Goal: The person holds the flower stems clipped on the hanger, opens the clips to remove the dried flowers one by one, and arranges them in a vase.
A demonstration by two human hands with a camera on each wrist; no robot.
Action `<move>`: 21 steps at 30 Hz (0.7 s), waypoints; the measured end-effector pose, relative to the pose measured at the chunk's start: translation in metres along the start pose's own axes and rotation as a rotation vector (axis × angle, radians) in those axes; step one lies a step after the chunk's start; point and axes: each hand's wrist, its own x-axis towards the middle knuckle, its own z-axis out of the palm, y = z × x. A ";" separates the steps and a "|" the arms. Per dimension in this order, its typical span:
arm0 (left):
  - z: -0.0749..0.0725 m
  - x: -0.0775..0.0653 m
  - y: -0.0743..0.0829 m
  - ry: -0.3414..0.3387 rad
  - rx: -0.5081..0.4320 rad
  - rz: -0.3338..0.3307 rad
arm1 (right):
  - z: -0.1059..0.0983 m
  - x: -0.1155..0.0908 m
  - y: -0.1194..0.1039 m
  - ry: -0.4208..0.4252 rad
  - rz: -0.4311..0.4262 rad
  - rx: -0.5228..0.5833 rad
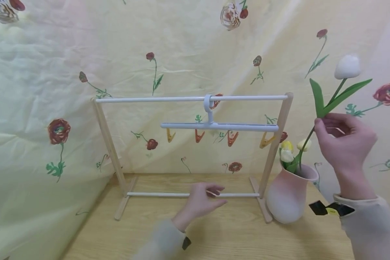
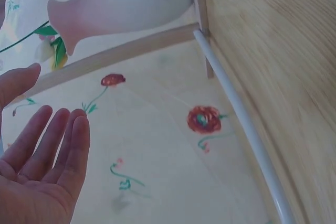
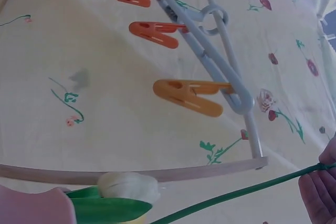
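Note:
My right hand [image 1: 347, 141] pinches the green stem of a white artificial tulip [image 1: 347, 66] just under its leaves. The stem's lower end reaches down to the mouth of a pink-and-white vase [image 1: 287, 195]. Inside the vase stand other tulips, a yellow one [image 1: 286, 146] and white ones. My left hand [image 1: 203, 198] hovers over the table by the lower bar of a wooden rack, its fingers relaxed and apart, holding nothing. In the left wrist view its palm and fingers [image 2: 44, 156] show bare.
A wood-and-white rack [image 1: 191, 99] stands on the wooden table [image 1: 214, 238]. From its top bar hangs a light blue hanger [image 1: 211, 125] with orange and red clips [image 1: 232, 138]. Behind is a floral cloth [image 1: 188, 72]. The vase stands close beside the rack's right foot.

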 end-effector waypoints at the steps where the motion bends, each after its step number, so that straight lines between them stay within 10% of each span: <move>1: 0.005 0.003 0.002 0.009 -0.015 -0.006 | 0.001 -0.001 0.000 -0.003 0.002 -0.001; 21: 0.108 0.069 0.011 0.211 -0.249 -0.129 | 0.003 -0.015 0.053 -0.132 0.004 -0.068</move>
